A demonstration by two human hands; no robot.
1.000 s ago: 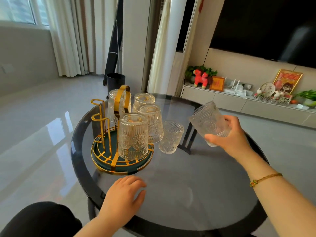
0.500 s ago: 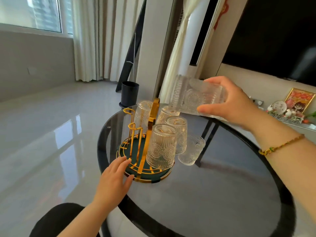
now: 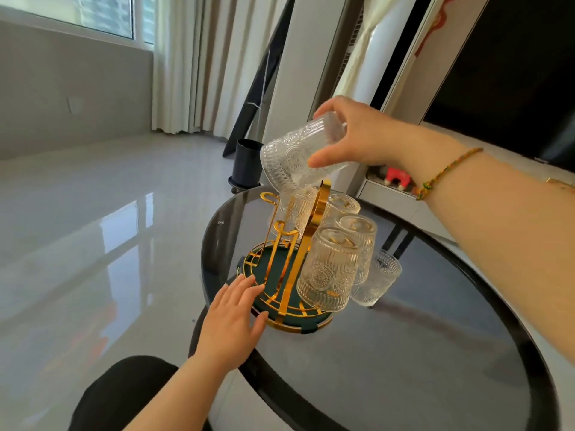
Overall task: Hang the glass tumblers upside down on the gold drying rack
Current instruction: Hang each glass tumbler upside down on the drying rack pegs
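Head view looks down on a round dark glass desk (image 3: 389,353) with a black rim, filling the lower right of the frame. Left of it stretches a pale, glossy tiled floor (image 3: 93,228) that mirrors the window (image 3: 102,17) at the upper left; cream curtains (image 3: 193,63) hang beside it, and a dark cylindrical bin (image 3: 245,163) stands on the floor behind the desk. A black screen (image 3: 513,66) fills the upper right.

At the centre, the gold drying rack (image 3: 289,269) sits on the desk with four patterned tumblers hanging upside down on it. The right hand (image 3: 357,138) grasps a glass tumbler (image 3: 295,157) in its fingers, tilted mouth-down just above the rack's upper hooks. The left hand (image 3: 233,318) lies flat with released fingers touching the rack's near rim. One more upright tumbler (image 3: 376,278) stands on the desk just right of the rack.
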